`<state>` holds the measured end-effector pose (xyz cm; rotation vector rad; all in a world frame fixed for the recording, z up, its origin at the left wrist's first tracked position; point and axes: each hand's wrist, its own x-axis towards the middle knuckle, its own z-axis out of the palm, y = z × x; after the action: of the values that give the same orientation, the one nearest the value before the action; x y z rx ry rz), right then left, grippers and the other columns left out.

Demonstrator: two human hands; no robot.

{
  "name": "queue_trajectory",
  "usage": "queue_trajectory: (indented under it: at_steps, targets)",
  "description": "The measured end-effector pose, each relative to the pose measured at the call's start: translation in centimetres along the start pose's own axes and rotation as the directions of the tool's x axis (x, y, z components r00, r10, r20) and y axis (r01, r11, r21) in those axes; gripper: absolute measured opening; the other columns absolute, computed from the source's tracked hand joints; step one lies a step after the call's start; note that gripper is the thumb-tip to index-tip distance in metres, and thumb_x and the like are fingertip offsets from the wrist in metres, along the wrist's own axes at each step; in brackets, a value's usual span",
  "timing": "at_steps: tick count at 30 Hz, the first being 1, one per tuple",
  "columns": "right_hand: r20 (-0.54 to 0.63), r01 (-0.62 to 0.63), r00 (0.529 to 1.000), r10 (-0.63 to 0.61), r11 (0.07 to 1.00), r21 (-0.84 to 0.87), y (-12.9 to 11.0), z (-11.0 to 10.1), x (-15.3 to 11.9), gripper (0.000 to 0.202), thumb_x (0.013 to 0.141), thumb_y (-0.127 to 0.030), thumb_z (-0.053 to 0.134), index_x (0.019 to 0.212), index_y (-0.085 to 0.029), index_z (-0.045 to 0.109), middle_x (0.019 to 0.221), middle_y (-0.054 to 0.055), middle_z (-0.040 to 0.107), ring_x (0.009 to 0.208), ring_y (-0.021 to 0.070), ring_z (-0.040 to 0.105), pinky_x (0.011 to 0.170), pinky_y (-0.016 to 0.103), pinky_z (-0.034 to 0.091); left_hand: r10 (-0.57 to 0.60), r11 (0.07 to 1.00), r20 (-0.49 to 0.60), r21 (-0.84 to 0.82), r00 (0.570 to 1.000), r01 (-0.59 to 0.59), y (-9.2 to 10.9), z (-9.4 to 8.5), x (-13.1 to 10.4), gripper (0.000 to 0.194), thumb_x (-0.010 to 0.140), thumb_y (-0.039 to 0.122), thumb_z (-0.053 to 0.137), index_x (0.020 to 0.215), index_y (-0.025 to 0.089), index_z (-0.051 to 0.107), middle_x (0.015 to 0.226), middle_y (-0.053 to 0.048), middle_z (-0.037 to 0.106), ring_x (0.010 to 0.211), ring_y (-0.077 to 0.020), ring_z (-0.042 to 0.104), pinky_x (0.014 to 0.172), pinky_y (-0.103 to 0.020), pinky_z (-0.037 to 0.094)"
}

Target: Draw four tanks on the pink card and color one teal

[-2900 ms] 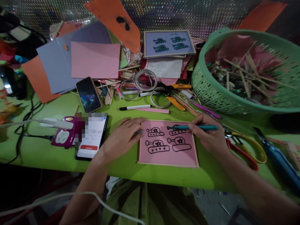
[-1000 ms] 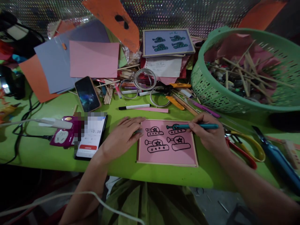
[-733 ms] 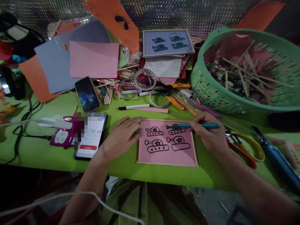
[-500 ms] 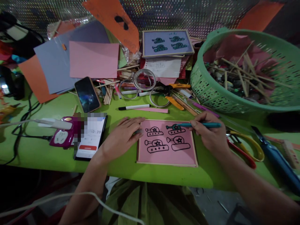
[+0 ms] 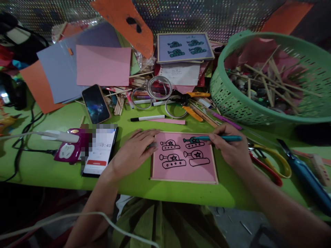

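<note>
A pink card (image 5: 170, 175) with a thin wooden frame lies flat before me, bearing several black-outlined tanks with stars. My right hand (image 5: 231, 146) pinches a teal marker (image 5: 227, 138), whose tip rests on the upper right tank (image 5: 195, 141). Teal colour covers part of that tank's upper body; the other tanks are uncoloured. At the card's left edge lies my left hand (image 5: 138, 150), its fingers bent over the upper left corner. A small dark piece (image 5: 152, 145) shows between its thumb and fingers, too little visible to name.
Behind the card lie a black-and-white marker (image 5: 148, 118), tape rolls (image 5: 159, 88) and orange-handled pliers (image 5: 193, 113). A green basket (image 5: 219, 93) of sticks stands right, above scissors (image 5: 279, 162) and a blue cutter (image 5: 307, 175). Two phones (image 5: 96, 103) and a purple power socket (image 5: 68, 151) are left.
The teal marker and my right hand have shifted very slightly left. My left hand and the card stay in place. The phone's timer has moved from 0:39 to 0:40.
</note>
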<state>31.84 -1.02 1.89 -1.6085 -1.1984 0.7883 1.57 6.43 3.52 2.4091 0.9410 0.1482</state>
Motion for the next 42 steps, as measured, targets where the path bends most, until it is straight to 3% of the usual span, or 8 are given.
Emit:
queue_trajectory:
  at_steps: [4, 11, 18, 26, 42]
  targets:
    - [0.005, -0.005, 1.000, 0.005, 1.000, 0.004, 0.15, -0.05, 0.01, 0.017, 0.080, -0.028, 0.074, 0.071, -0.024, 0.060, 0.060, -0.001, 0.063, 0.053, 0.0157, 0.056, 0.050, 0.029, 0.039, -0.002, 1.000, 0.001, 0.011, 1.000, 0.002, -0.12, 0.09, 0.05, 0.024, 0.108, 0.034, 0.042, 0.111, 0.023, 0.063, 0.152, -0.006, 0.060, 0.142, -0.0242, 0.055, 0.124, -0.051, 0.034]
    - [-0.046, 0.005, 0.999, -0.007, 0.999, -0.041, 0.19, -0.07, 0.07, 0.015, 0.077, -0.022, 0.070, 0.068, -0.024, 0.059, 0.057, -0.002, 0.058, 0.050, 0.0132, 0.047, 0.048, 0.028, 0.034, 0.003, 1.000, 0.001, 0.009, 1.000, -0.003, -0.14, 0.10, 0.05, 0.024, 0.108, 0.035, 0.042, 0.110, 0.022, 0.063, 0.152, -0.006, 0.060, 0.142, -0.0248, 0.055, 0.124, -0.051, 0.035]
    - [-0.039, -0.010, 0.999, 0.008, 0.999, -0.045, -0.02, -0.08, 0.06, 0.019, 0.078, -0.029, 0.073, 0.068, -0.024, 0.058, 0.057, -0.002, 0.059, 0.050, 0.0135, 0.046, 0.048, 0.028, 0.034, 0.010, 1.000, -0.010, 0.014, 1.000, -0.009, -0.18, 0.04, -0.03, 0.021, 0.108, 0.033, 0.043, 0.109, 0.023, 0.062, 0.152, -0.006, 0.060, 0.141, -0.0240, 0.056, 0.124, -0.051, 0.035]
    - [-0.046, -0.012, 0.999, 0.010, 1.000, -0.023, 0.27, -0.17, 0.04, 0.015, 0.076, -0.022, 0.071, 0.067, -0.024, 0.059, 0.056, -0.003, 0.058, 0.050, 0.0128, 0.045, 0.049, 0.028, 0.033, 0.015, 1.000, -0.018, 0.018, 1.000, -0.015, -0.18, 0.14, -0.03, 0.025, 0.109, 0.036, 0.041, 0.111, 0.023, 0.062, 0.151, -0.006, 0.061, 0.140, -0.0243, 0.056, 0.123, -0.052, 0.036]
    - [-0.018, -0.047, 0.999, 0.047, 0.999, 0.009, -0.27, -0.04, 0.08, 0.020, 0.076, -0.031, 0.076, 0.068, -0.024, 0.059, 0.057, -0.002, 0.060, 0.050, 0.0141, 0.046, 0.050, 0.030, 0.034, -0.005, 1.000, -0.002, 0.009, 1.000, 0.005, -0.09, 0.04, 0.13, 0.026, 0.108, 0.037, 0.040, 0.109, 0.023, 0.063, 0.151, -0.006, 0.061, 0.141, -0.0238, 0.056, 0.124, -0.051, 0.035]
